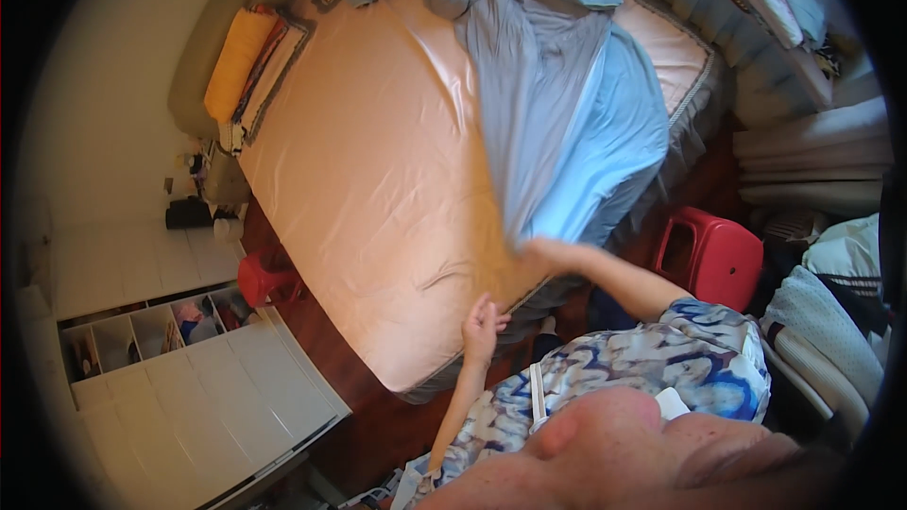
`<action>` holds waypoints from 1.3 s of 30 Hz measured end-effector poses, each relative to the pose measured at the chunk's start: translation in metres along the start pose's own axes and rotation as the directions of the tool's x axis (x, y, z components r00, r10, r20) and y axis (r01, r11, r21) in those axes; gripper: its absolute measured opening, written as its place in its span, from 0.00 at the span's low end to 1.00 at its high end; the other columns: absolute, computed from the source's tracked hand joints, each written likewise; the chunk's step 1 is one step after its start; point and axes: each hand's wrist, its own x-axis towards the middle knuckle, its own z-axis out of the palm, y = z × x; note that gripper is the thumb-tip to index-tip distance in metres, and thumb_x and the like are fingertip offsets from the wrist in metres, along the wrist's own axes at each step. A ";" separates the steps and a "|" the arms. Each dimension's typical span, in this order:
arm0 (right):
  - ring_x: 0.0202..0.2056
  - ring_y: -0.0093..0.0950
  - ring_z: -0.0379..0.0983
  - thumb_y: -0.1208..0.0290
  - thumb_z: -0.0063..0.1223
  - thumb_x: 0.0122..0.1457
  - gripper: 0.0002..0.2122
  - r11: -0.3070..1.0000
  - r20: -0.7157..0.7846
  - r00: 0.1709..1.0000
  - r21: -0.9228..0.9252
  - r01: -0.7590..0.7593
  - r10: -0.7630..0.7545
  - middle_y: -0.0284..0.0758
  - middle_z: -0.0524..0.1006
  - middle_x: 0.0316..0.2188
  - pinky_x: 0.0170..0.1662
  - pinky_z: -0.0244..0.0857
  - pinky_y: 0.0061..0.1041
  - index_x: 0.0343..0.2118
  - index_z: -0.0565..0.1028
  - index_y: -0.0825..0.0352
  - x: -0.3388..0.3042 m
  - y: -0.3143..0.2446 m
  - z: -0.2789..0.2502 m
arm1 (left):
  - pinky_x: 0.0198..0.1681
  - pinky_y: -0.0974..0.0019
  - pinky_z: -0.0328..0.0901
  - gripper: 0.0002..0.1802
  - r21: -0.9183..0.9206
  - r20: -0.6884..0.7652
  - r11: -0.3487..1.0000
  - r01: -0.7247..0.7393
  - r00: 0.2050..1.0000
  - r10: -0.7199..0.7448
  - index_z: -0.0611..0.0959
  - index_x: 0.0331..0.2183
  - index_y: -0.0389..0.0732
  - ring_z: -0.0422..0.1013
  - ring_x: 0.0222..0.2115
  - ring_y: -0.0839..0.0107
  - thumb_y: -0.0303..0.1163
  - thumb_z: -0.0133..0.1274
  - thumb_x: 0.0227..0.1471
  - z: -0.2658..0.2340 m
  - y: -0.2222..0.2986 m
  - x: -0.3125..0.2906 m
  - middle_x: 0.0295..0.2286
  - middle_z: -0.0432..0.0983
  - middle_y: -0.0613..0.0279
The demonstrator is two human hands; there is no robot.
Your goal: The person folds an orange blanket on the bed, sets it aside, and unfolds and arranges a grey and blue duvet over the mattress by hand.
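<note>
A grey and light blue bed cover (539,85) lies bunched across the right side of the bed, stretching from the far edge down to a narrow end. That end is in my right hand (540,255), which is closed on the cloth and somewhat blurred. My left hand (483,325) hovers above the near edge of the bed, beside the shiny peach sheet (368,170). Its fingers are loosely bent and apart, with nothing in them. The peach sheet shows creases and covers the left and middle of the mattress.
At the bed's far left corner stand an orange pillow (238,61) and darker cushions. A red stool (713,257) is close to my right arm; another red stool (267,279) is by a white cabinet (198,406) with an open drawer. Folded bedding (817,156) is piled at right.
</note>
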 end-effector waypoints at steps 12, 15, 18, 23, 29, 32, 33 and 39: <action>0.20 0.26 0.63 0.63 0.43 0.57 0.18 0.973 0.274 0.954 0.224 0.057 -0.119 0.41 0.69 0.16 0.25 0.58 0.30 0.22 0.68 0.77 -0.058 -0.194 0.049 | 0.50 0.42 0.55 0.54 0.819 0.560 -0.039 -0.572 0.783 0.270 0.54 0.57 0.39 0.48 0.58 0.55 0.43 0.64 0.32 0.078 0.150 -0.024 0.56 0.45 0.40; 0.19 0.22 0.58 0.63 0.43 0.57 0.17 0.983 0.287 0.958 0.173 -0.055 0.003 0.36 0.64 0.15 0.22 0.53 0.29 0.22 0.69 0.76 -0.066 -0.210 0.043 | 0.48 0.48 0.59 0.35 0.857 0.488 -0.280 -0.432 0.856 0.172 0.68 0.48 0.36 0.58 0.53 0.49 0.38 0.59 0.37 0.081 0.143 0.018 0.51 0.58 0.38; 0.24 0.20 0.61 0.64 0.43 0.57 0.14 0.958 0.202 0.975 0.252 -0.139 0.089 0.31 0.69 0.20 0.27 0.59 0.26 0.27 0.70 0.74 -0.073 -0.225 0.050 | 0.41 0.45 0.64 0.15 0.888 0.458 -0.122 -0.443 0.838 0.297 0.78 0.34 0.35 0.72 0.37 0.51 0.33 0.48 0.44 0.059 0.127 0.067 0.34 0.73 0.40; 0.32 0.19 0.65 0.67 0.45 0.56 0.14 0.927 0.006 0.992 0.354 -0.122 0.128 0.30 0.71 0.28 0.35 0.62 0.24 0.40 0.69 0.72 -0.060 -0.243 0.058 | 0.19 0.56 0.61 0.13 0.682 -0.174 0.525 -0.510 0.584 0.793 0.77 0.19 0.33 0.68 0.17 0.58 0.31 0.44 0.47 -0.066 0.219 0.106 0.17 0.73 0.49; 0.25 0.24 0.67 0.70 0.54 0.48 0.12 0.977 -0.347 0.927 0.198 -0.075 0.142 0.34 0.73 0.23 0.28 0.61 0.25 0.34 0.70 0.68 -0.039 -0.246 0.026 | 0.35 0.63 0.65 0.18 -0.125 -0.579 0.491 -0.862 0.465 0.669 0.75 0.35 0.29 0.67 0.31 0.65 0.34 0.43 0.47 -0.181 0.285 -0.063 0.35 0.71 0.55; 0.26 0.35 0.71 0.72 0.55 0.44 0.14 0.999 -0.295 0.955 -0.047 0.021 -0.034 0.40 0.73 0.21 0.28 0.62 0.30 0.35 0.68 0.64 -0.009 -0.272 0.042 | 0.38 0.54 0.69 0.21 -0.372 -0.802 0.357 -0.857 0.490 0.341 0.76 0.37 0.27 0.70 0.39 0.54 0.34 0.42 0.45 -0.303 0.203 -0.084 0.37 0.72 0.47; 0.27 0.37 0.71 0.73 0.53 0.44 0.14 0.992 -0.234 0.972 -0.124 -0.023 -0.007 0.41 0.73 0.22 0.29 0.62 0.32 0.36 0.69 0.64 -0.001 -0.278 0.050 | 0.38 0.54 0.69 0.21 -0.320 -0.844 0.357 -0.878 0.435 0.313 0.76 0.36 0.27 0.70 0.39 0.54 0.35 0.42 0.45 -0.331 0.168 -0.083 0.38 0.72 0.47; 0.30 0.42 0.71 0.74 0.49 0.42 0.15 0.940 -0.035 0.999 -0.339 -0.028 0.017 0.43 0.74 0.24 0.32 0.63 0.38 0.37 0.70 0.63 0.005 -0.254 0.073 | 0.39 0.55 0.68 0.20 -0.230 -0.957 0.556 -0.799 0.288 0.017 0.76 0.35 0.25 0.70 0.38 0.56 0.32 0.44 0.45 -0.399 -0.034 -0.069 0.36 0.72 0.47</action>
